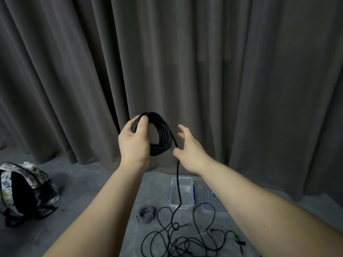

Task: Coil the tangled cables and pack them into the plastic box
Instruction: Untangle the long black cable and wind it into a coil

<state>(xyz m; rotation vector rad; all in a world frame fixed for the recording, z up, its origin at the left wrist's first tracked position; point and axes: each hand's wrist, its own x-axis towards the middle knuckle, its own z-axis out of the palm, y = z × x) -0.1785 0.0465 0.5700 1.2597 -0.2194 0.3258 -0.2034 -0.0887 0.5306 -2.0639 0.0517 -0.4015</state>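
Note:
My left hand (134,140) grips a coil of thick black cable (161,135), held up in front of the curtain, thumb over the top of the loops. One strand of it hangs down past my right hand (189,148), whose fingers are spread and blurred beside the strand; whether the thumb touches it I cannot tell. The strand drops over the clear plastic box (181,192) with blue clips on the floor. Tangled thin black cables (185,240) lie in front of the box. A small grey coiled cable (146,214) lies to the box's left.
A clear lid (210,200) with a blue clip lies right of the box, partly hidden by my right forearm. A patterned backpack (26,191) sits on the grey floor at the left. A dark curtain (185,62) hangs behind everything.

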